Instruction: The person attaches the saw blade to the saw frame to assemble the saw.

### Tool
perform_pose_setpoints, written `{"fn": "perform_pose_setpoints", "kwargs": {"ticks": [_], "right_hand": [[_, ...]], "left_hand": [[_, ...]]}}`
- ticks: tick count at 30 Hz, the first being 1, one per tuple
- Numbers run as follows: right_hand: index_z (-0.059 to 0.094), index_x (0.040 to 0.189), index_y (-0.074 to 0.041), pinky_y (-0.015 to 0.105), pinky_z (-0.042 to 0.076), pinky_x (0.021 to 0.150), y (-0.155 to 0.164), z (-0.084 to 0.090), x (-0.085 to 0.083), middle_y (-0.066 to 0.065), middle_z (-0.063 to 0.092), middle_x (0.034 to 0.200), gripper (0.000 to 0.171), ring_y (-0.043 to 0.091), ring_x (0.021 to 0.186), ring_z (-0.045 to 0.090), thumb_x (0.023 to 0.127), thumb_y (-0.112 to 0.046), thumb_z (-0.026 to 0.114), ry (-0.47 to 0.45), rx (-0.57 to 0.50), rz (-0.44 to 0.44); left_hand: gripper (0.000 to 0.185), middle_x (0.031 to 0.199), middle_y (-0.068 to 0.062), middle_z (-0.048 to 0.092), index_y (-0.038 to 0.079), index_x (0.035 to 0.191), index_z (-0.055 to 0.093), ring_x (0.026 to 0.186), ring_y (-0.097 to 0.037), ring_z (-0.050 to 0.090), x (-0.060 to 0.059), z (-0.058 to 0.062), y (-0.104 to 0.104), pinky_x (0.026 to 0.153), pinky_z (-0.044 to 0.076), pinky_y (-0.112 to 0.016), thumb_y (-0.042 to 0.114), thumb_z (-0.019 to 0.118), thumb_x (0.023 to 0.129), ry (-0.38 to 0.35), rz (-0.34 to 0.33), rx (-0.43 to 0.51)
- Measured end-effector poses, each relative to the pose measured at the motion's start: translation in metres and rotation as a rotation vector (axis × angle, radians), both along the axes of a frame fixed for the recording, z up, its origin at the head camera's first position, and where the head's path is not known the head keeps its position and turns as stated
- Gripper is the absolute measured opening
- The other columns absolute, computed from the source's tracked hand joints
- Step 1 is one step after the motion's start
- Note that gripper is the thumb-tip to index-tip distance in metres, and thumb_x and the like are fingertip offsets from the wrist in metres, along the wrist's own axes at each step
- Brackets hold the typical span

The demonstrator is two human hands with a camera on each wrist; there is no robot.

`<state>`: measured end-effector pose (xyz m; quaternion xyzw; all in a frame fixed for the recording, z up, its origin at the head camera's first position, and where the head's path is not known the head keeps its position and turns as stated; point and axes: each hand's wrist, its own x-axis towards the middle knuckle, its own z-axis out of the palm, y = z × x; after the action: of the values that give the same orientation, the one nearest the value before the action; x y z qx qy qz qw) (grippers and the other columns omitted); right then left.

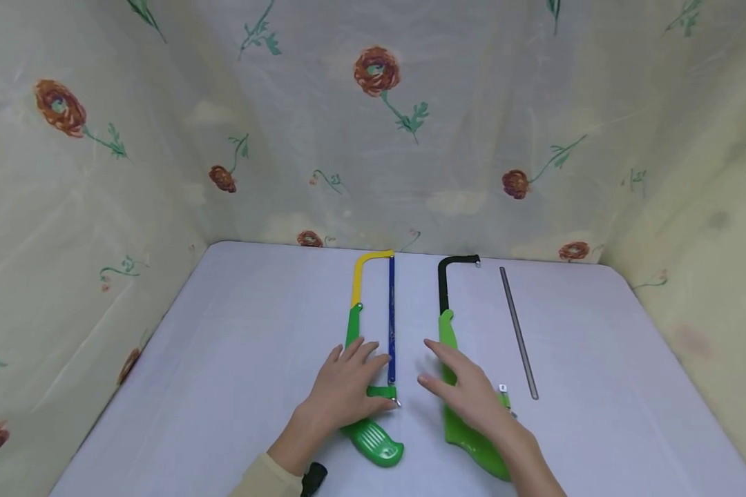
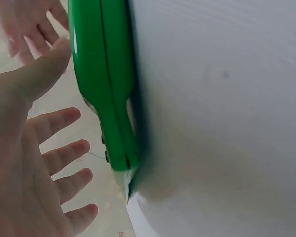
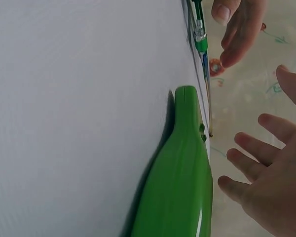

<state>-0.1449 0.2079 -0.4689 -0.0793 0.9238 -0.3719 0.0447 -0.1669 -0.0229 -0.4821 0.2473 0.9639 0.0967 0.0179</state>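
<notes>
Big white desk [image 1: 236, 359], two hacksaws side by side. The yellow-framed hacksaw [image 1: 356, 286] has its blue blade [image 1: 391, 317] fitted; the black-framed hacksaw [image 1: 443, 290] has none, with a loose blade [image 1: 519, 331] lying to its right. Left hand [image 1: 348, 390] rests spread on the yellow one's green handle. Right hand [image 1: 466, 390] hovers spread over the other's handle. Could catch a finger on those teeth if the left hand slides right.

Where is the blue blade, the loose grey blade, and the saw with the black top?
blue blade [image 1: 391, 317], head view, middle of its length.
loose grey blade [image 1: 519, 331], head view, middle of the strip.
saw with the black top [image 1: 443, 283], head view, black frame bar.
</notes>
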Motion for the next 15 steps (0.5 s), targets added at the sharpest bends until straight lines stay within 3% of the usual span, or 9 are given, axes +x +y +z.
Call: {"fn": "perform_pose_setpoints", "kwargs": {"ticks": [15], "right_hand": [[0.031,0.157,-0.021,0.070,0.026,0.113,0.020,0.000,0.006,0.015,0.028,0.163,0.075,0.043,0.149,0.027,0.094,-0.050,0.061,-0.003,0.076,-0.011]], "left_hand": [[0.081,0.165,0.000,0.028,0.035,0.151,0.040,0.155,-0.030,0.019,0.002,0.002,0.012,0.117,0.028,-0.064,0.075,0.057,0.083,-0.030,-0.070,-0.011]]}}
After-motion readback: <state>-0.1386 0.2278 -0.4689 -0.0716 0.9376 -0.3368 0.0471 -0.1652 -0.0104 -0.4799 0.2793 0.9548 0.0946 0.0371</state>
